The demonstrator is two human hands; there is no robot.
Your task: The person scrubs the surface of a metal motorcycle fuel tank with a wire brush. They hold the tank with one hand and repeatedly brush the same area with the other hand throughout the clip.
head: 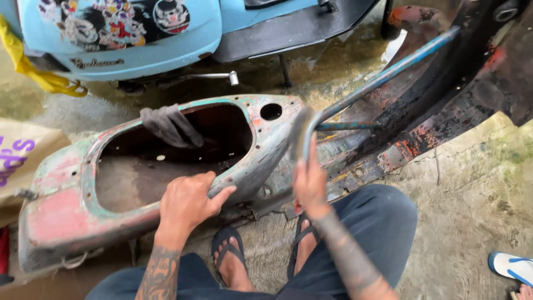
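An old scooter body shell (61,216), with worn green and red paint and rust, lies on its side on the wet ground before me. My left hand (189,201) grips the near rim of its open engine bay. My right hand (309,180) is closed around the lower end of a bent blue metal bar (383,79) that rises toward the upper right along the shell's rusty floorboard (422,136). A grey rag (169,125) hangs over the far rim of the opening. My feet in black flip-flops (225,244) rest just below the shell.
A light blue scooter (139,39) with stickers stands behind the shell, a yellow cloth (33,69) hanging at its left. A brown cardboard box (19,158) sits at the left edge. Another person's foot in a white-and-blue sandal (513,266) shows at the lower right. The concrete is wet.
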